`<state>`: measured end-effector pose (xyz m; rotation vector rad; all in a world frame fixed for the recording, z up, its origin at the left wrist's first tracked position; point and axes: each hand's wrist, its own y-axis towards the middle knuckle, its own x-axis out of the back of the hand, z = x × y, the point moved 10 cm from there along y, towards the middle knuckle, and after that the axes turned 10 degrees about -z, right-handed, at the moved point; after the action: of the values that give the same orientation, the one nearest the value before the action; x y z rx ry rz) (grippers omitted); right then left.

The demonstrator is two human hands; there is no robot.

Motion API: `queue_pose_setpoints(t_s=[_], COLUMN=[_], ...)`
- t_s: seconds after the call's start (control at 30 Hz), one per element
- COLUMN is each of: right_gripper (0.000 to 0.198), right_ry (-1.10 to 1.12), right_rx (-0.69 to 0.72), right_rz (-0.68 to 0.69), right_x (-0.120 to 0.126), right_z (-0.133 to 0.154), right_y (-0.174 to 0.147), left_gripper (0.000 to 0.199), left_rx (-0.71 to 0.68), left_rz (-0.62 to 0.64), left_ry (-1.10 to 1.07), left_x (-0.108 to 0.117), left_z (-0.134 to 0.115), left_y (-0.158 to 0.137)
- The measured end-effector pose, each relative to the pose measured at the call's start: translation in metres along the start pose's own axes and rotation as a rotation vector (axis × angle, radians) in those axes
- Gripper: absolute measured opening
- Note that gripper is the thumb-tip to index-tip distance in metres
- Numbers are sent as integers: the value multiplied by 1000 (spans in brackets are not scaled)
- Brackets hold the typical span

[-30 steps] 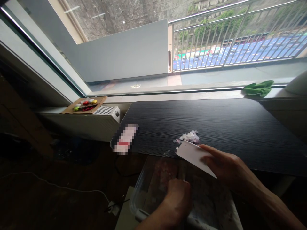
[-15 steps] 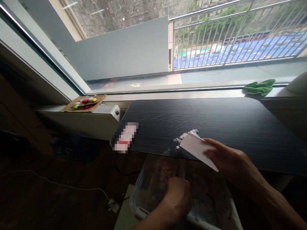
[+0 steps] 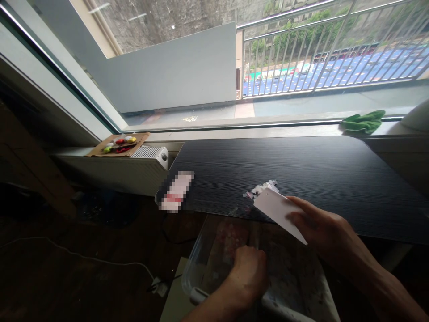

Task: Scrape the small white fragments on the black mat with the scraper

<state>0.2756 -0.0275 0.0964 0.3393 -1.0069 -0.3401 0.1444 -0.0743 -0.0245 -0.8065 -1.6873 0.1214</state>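
Note:
My right hand (image 3: 321, 223) grips a white card (image 3: 278, 210) with a small hole near its corner, thumb on one face and fingers round the other edge. The card's far end is tilted against a small heap of paper scraps (image 3: 263, 188) near the front edge of the black table (image 3: 301, 161). Lower down, my left hand (image 3: 250, 270) is closed like a fist over a clear plastic bin (image 3: 194, 273) below the table edge. Its fingertips are hidden, so what it holds does not show. Some reddish and pale bits (image 3: 231, 237) lie in the bin.
A blurred-out flat object (image 3: 177, 191) lies at the table's left end. A green cloth (image 3: 364, 122) is on the windowsill. On the left, cardboard with small colourful items (image 3: 120, 144) rests over a radiator (image 3: 150, 154). A white cable (image 3: 100, 263) crosses the dark floor.
The white card has shifted slightly right and toward me. A loose white scrap in front of the heap no longer shows there. My left hand has hardly moved.

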Motion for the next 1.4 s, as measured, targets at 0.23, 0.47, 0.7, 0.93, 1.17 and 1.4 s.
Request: queue_pose_setpoints(t_s=[0.23,0.47,0.7,0.93,1.17,1.4], right_gripper=[37,38,37,39,35,36], right_ry=[-35,-51,172,89,213,92], right_rx=[14,37,20,-4,21,-30], right_rz=[48,84,236,128,254,84], right_x=[-10,-16,-27,-16,-21,-1], right_z=[-3,4,15,12,30,2], right_y=[5,11,0,8,-1,-1], left_gripper=[25,28,30,29,31,25], left_rx=[-11,-9,-10,-10,19,71], left_rz=[-3,-16,-8,15,-22,-41], left_ry=[41,15,14,35,15,-2], left_x=[9,23,28,25,20,1], left_z=[-2,-9,-15,-14,-2,18], left_y=[0,0,1,1,3,1])
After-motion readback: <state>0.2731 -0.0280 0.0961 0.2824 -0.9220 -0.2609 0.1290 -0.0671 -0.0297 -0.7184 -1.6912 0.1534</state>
